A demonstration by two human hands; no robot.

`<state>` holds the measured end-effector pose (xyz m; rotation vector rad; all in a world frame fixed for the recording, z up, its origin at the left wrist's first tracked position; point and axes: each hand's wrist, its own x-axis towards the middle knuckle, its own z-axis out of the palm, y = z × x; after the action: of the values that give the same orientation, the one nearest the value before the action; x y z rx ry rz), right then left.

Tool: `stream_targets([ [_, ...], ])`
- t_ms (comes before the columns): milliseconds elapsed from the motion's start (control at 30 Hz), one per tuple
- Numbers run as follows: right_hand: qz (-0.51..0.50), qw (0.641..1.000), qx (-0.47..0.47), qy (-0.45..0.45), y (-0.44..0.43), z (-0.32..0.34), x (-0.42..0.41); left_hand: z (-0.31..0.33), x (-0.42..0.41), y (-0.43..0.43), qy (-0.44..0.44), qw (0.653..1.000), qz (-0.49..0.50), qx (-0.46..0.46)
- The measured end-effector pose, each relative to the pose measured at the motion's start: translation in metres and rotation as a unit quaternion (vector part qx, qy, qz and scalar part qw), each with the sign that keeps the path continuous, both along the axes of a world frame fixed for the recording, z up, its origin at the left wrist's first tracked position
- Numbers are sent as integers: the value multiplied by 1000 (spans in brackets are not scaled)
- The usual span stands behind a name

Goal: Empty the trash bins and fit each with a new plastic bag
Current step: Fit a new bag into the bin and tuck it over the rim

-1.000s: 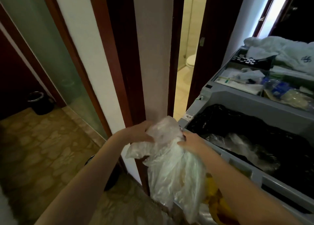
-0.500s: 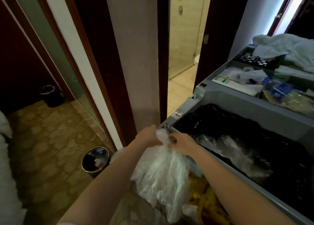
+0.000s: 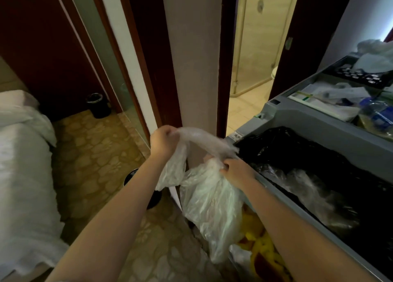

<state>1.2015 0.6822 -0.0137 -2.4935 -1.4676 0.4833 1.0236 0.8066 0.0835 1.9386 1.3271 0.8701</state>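
Now, in the head view, the two hands have come apart. Half a second ago they were bunched together at the neck of the clear plastic bag [image 3: 210,207]. The left hand [image 3: 162,141] has since drawn up and to the left with its fingers curled tight round a twisted length of the bag's mouth, so the film arches as a stretched band between the hands. The right hand [image 3: 236,171] has stayed low at the gathered neck, pinching it closed just beside the grey rim of the housekeeping cart [image 3: 319,120]. The bag's full body hangs below that hand, against the cart's near corner and clear of the floor. This looks like the pull that twists or knots the used bag closed, so the emptying step seems nearly done. The bag is not yet in the cart's black liner [image 3: 314,152], which gapes just to the right. The small black bin [image 3: 131,175] on the patterned floor is now mostly hidden behind the left forearm, and whether it has a fresh liner cannot be told. A second bin [image 3: 97,105] stands well apart by the far dark wall, beyond the bed [image 3: 23,154].
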Motion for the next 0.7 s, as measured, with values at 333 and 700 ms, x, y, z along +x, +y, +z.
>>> stream_targets([
  [333,-30,996,79,38,4,27,-29,1,-59,-12,-23,999,29,-23],
  [700,41,873,115,472,24,72,-258,-8,-248,-74,111,993,39,-28],
])
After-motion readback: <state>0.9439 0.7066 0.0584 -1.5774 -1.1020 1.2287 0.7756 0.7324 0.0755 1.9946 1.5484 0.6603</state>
